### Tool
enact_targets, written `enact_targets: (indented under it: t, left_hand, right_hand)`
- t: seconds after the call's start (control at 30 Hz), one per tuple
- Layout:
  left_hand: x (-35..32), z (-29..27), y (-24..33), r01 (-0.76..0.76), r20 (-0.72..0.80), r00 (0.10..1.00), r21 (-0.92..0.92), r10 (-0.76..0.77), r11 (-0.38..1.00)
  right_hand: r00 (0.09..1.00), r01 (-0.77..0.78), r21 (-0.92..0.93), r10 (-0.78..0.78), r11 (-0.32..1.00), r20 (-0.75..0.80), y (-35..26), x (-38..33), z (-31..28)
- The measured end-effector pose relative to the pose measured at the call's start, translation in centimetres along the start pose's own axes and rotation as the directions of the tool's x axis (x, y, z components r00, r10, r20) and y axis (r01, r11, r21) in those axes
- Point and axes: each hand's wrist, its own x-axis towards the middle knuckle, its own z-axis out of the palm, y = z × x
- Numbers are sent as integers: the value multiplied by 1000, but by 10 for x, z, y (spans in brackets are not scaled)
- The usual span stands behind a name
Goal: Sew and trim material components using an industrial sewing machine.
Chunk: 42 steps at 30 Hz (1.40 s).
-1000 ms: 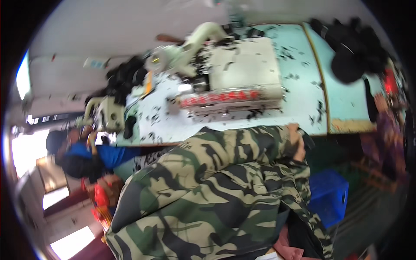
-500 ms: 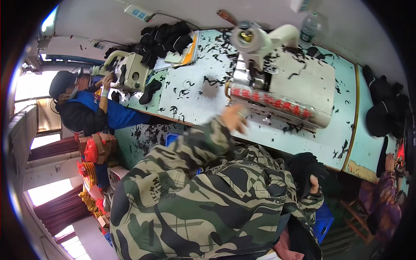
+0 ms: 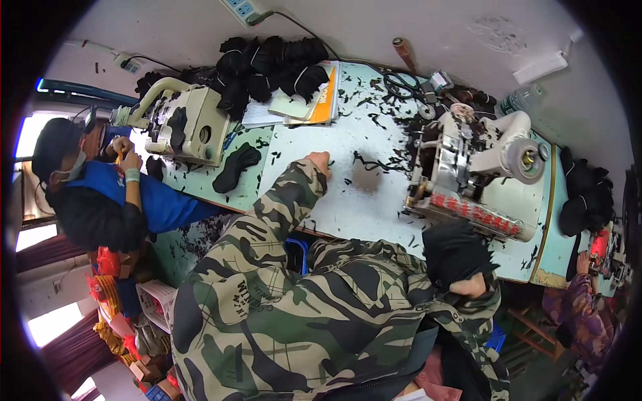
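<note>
My left hand [image 3: 321,162] is over the pale table [image 3: 307,200], left of a small heap of black thread scraps [image 3: 372,162]. Its fingers look curled in, and I see nothing in them. At the table's front edge, my right hand [image 3: 470,286] grips a bundle of black socks [image 3: 455,254] from below; most of its fingers are hidden behind the bundle. Just beyond the bundle stands a cream sewing machine [image 3: 478,170] with a red-marked front bar, black scraps lying around it.
Black sock bundles [image 3: 267,63] and papers [image 3: 304,100] lie at the back left. There, a person in a blue apron [image 3: 160,200] works at another machine [image 3: 187,123]. Scissors [image 3: 400,83] and a bottle [image 3: 521,99] are at the back. More black bundles [image 3: 583,194] lie far right.
The view has turned. My left hand has moved left, away from the machine's front, onto the tabletop. My right hand has lifted the black socks from below the table edge to its front.
</note>
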Motion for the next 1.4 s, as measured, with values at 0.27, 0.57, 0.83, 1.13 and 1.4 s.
enact_targets:
  t: [0.27,0.57,0.83,1.13,1.4]
  left_hand:
    - [0,-3,-7,-190,66,981,127,183,974]
    - [2,-10,-27,-333,-228,938,-382,261,862]
    - [-33,-56,-9,-259,52,860,-812,508,523]
    - [-85,-84,35,-464,-294,711,-878,639,113]
    - [-111,-113,55,-278,-330,676,-942,659,-186]
  right_hand:
    - [982,-146,310,175,939,-66,17,44,59]
    - [935,-85,620,278,780,-221,30,52,89]
    - [997,42,651,6,758,-71,36,78,84]
    - [968,-238,680,226,693,108,50,99,92]
    - [899,-336,-336,193,880,-394,41,128,105]
